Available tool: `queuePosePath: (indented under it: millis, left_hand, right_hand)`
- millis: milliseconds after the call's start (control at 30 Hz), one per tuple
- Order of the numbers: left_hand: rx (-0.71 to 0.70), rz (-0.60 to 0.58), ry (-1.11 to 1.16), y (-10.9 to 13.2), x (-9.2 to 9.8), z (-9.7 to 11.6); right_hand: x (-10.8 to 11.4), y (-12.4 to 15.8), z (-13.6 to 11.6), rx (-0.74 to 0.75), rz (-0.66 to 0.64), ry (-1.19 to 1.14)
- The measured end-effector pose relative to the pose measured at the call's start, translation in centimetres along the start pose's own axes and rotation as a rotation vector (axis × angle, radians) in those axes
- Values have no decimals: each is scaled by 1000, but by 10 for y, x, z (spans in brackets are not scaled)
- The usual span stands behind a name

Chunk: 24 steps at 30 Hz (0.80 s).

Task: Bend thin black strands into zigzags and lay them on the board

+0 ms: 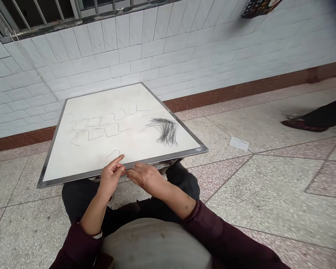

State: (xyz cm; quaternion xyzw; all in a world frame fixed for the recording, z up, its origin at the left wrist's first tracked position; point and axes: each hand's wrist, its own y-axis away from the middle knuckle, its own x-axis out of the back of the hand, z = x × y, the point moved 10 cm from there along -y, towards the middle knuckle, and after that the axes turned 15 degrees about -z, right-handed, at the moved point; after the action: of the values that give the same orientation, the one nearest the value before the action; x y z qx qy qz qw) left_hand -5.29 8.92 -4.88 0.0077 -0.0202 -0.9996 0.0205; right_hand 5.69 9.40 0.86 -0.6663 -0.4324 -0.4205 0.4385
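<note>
At the near edge of a white-topped table [81, 164], my left hand [111, 175] pinches a thin dark strand [115, 151], whose curved free end rises over the tabletop. My right hand [148, 179] is just to the right, palm down, its fingers closed together and their tips close to the left fingertips. What those right fingers hold, if anything, is hidden. Several bent, stepped strands [105, 124] lie in rows across the middle of the white surface. On the right part sits a loose pile of dark strands [167, 130], fine like wire or bristle.
A metal rim [184, 151] borders the tabletop. Behind it stands a white tiled wall [123, 56] with a barred window [58, 15]. A white slip [239, 144] lies on the speckled floor. At far right a person's shoe and dark trouser leg [324, 116] show.
</note>
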Motion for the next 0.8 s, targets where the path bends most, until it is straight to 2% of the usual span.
queuePosePath:
  millis: [100,333,467,667,800]
  left_hand:
    - [-11,5,-45,0,1,-1]
    - [20,38,-46,3,3,-1]
    - [42,44,-103,3,3,-1]
    - [43,26,-91,2,1,-1]
    - [20,37,-69,1,-1,-1]
  right_hand:
    - [2,-1,-2,-4,6,48]
    - [-1,6,9,-58,127,-34]
    - [1,3,2,-21,91,14]
    - [11,-5,-9,123,-13,87]
    - [15,-7,-7,150,-12,103]
